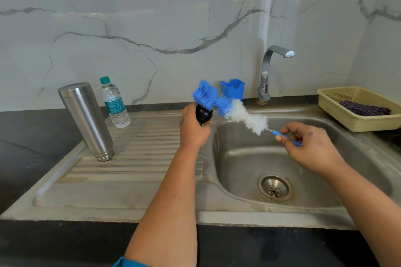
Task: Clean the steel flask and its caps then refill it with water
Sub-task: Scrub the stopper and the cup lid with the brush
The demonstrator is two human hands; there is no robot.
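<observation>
One steel sink (238, 217), black counter (32, 128), marble wall (130, 17)

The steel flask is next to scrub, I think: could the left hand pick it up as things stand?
Probably not yet: the left hand grips a black cap. The steel flask stands clear on the drainboard, nothing between them.

- My left hand (193, 130) is up over the seam where the drainboard (134, 158) meets the sink basin (271, 158), holding a cap (203, 114).
- My right hand (312, 147) is over the basin, pinching the bottle brush (245, 117) handle; its bristles reach left to the cap.
- Steel flask (86, 119) stands on the drainboard's left, water bottle (114, 103) just behind-right.
- Tap (269, 71) and a cup (232, 89) sit behind the basin.
- Basket (358, 108) sits right of the basin with a cloth (366, 109) in it.
</observation>
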